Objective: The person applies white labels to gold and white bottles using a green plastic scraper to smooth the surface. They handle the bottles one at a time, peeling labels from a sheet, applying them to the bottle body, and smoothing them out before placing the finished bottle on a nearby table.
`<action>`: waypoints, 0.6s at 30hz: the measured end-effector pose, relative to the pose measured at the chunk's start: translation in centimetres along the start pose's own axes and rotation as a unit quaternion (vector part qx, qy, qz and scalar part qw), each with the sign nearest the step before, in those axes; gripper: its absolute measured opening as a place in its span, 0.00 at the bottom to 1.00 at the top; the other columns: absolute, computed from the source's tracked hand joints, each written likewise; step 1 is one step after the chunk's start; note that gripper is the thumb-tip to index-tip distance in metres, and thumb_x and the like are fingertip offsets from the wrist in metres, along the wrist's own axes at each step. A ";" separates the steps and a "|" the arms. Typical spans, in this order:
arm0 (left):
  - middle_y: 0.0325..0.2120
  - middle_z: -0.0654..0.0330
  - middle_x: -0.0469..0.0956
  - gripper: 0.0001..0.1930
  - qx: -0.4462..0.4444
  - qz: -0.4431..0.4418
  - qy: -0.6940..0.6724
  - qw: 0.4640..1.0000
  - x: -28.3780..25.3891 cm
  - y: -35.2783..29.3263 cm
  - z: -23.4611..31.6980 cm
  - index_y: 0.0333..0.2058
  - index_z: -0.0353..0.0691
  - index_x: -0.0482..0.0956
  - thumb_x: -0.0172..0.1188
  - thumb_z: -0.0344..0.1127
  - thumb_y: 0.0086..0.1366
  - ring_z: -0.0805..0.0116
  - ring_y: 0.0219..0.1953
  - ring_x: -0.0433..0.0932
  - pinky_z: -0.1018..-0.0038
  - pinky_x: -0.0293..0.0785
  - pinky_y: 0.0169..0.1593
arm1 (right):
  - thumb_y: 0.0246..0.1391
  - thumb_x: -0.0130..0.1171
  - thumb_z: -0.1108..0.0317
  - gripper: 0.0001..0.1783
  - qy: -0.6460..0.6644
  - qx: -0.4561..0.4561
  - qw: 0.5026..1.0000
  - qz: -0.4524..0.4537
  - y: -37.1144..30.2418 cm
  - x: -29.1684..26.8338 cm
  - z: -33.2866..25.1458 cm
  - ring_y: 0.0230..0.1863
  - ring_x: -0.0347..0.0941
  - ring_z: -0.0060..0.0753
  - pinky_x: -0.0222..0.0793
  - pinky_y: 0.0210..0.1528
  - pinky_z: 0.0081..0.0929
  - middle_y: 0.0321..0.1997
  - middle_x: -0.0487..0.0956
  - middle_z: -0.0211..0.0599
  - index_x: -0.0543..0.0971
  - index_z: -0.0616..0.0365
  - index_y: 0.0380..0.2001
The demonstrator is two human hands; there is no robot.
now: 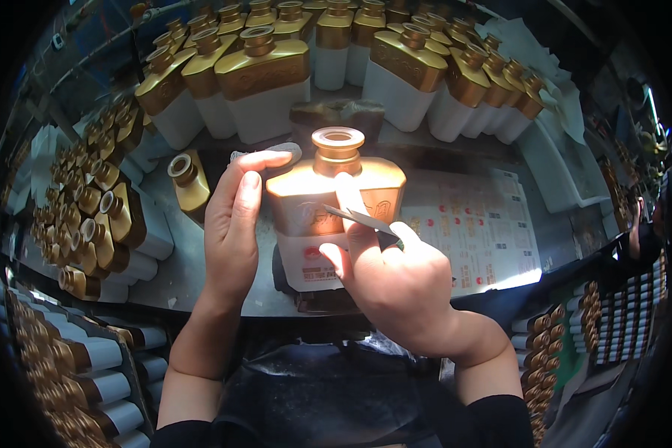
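Note:
A flask-shaped bottle [337, 190] with a gold top, open neck and white lower body stands upright in front of me, lit brightly. Its white front carries a red mark and small print. Along its left side, my left hand [234, 224] is raised with fingers stretched out, holding nothing I can see. My right hand [399, 280] grips a thin, pointed metal blade [357, 216] with a dark handle mostly hidden in the fist. Its index finger presses on the bottle's gold front, and the blade crosses that finger. The thumb tip is at the white label area.
A printed sticker sheet [474, 231] lies right of the bottle. Rows of gold-and-white bottles [263, 75] line the back, with more stacked on their sides at left [119, 216]. A lone gold bottle [189, 187] is beside my left hand. A white tray [556, 168] stands at right.

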State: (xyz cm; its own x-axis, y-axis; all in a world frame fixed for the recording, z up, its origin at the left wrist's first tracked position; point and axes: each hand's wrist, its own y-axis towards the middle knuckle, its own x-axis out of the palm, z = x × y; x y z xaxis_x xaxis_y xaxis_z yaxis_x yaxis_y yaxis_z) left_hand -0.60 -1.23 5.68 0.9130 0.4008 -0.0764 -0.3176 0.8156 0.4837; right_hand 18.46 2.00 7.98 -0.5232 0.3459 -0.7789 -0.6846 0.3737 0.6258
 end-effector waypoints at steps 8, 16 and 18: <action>0.46 0.57 0.77 0.17 0.008 -0.002 0.009 1.000 0.0 -0.2 0.0 0.48 0.34 0.76 0.38 0.34 0.75 0.69 0.51 0.73 0.74 0.65 0.58 | 0.52 0.67 0.56 0.25 -0.018 0.015 0.998 -0.062 0.3 -0.1 -0.6 0.16 0.72 0.31 0.72 0.23 0.26 0.14 0.70 0.33 0.78 0.70 0.42; 0.45 0.57 0.77 0.17 0.012 0.000 -0.009 1.000 0.0 -0.3 -0.1 0.48 0.33 0.75 0.38 0.34 0.75 0.69 0.51 0.73 0.74 0.65 0.57 | 0.49 0.68 0.54 0.23 0.077 0.041 0.995 -0.048 0.7 -0.8 -0.5 0.21 0.74 0.33 0.71 0.22 0.26 0.19 0.74 0.33 0.73 0.62 0.34; 0.45 0.57 0.77 0.17 0.014 0.006 -0.010 1.000 0.1 -0.2 -0.2 0.48 0.33 0.75 0.38 0.34 0.75 0.69 0.51 0.73 0.74 0.65 0.57 | 0.48 0.68 0.54 0.20 0.078 0.036 0.995 -0.051 0.4 -0.9 -0.6 0.23 0.74 0.30 0.71 0.21 0.25 0.20 0.74 0.31 0.73 0.58 0.29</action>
State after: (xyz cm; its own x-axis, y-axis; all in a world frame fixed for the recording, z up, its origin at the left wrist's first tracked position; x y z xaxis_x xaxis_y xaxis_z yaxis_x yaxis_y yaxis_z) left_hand -0.51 -1.31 5.39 0.9143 0.4015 -0.0532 -0.3213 0.7991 0.5081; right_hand 18.35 1.27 8.91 -0.5291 0.1674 -0.8319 -0.7027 0.4631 0.5401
